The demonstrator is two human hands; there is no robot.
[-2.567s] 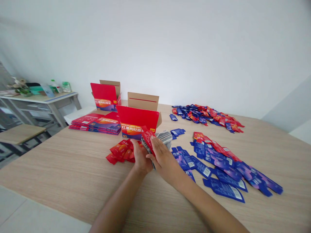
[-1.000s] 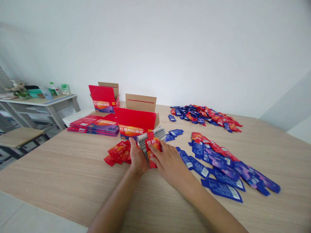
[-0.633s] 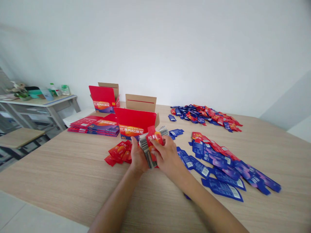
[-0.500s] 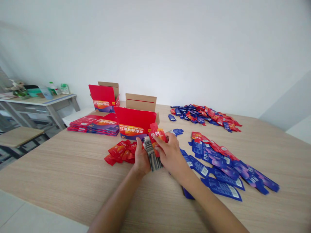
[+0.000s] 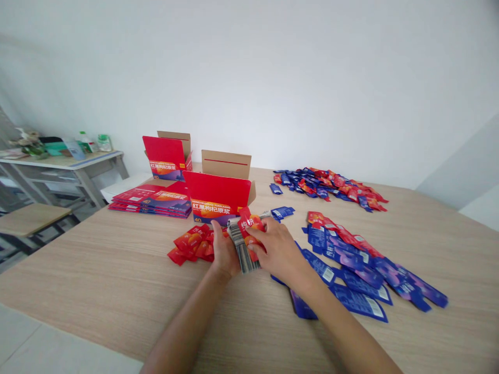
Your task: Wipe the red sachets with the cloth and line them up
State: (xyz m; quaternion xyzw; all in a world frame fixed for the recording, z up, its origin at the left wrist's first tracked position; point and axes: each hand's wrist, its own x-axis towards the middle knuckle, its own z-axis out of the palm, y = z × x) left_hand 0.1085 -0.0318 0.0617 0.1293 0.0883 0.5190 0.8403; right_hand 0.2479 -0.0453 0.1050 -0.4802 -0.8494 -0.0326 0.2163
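Between my two hands is a stack of sachets (image 5: 242, 251), its grey striped edges turned up. My left hand (image 5: 225, 254) is wrapped round the stack's left side, its thumb raised. In my right hand (image 5: 278, 249) is a red sachet (image 5: 249, 224), pinched against the top right of the stack. Loose red sachets (image 5: 193, 242) lie just left of my left hand. Behind the hands stands an open red box (image 5: 214, 200) with its flaps up. Blue sachets (image 5: 320, 267) are spread to the right, partly hidden by my right forearm.
Another open red box (image 5: 166, 156) stands at the back left, behind flat stacked cartons (image 5: 156, 198). A mixed pile of red and blue sachets (image 5: 331, 184) lies by the wall. Further left are a side desk (image 5: 70, 162) with bottles and a stool (image 5: 33, 218).
The red sachet has shifted slightly down and left against the stack with my right hand. My left hand has moved a little to the left. The boxes have not moved.
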